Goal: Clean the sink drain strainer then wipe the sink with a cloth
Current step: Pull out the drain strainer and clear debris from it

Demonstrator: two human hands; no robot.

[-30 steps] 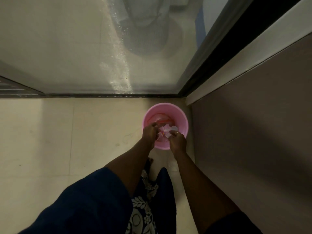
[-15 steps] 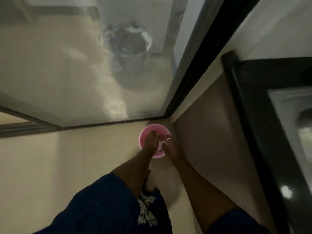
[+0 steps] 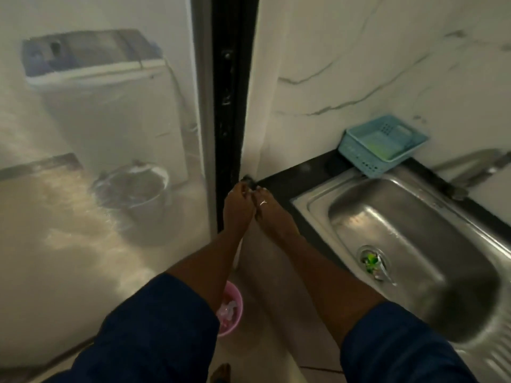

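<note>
My left hand (image 3: 237, 208) and right hand (image 3: 272, 214) are raised side by side, touching each other, at the left end of the black desk (image 3: 290, 181). The fingers (image 3: 243, 189) of both curl inward and pinch a small dark thing (image 3: 250, 180) between their tips; it is too blurred to name. The steel sink (image 3: 414, 217) lies to my right, apart from the fingers, with green scraps in its drain (image 3: 372, 261). A pink bucket (image 3: 235, 313) stands on the floor under my left forearm. A blue basket (image 3: 356, 153) sits behind the sink
</note>
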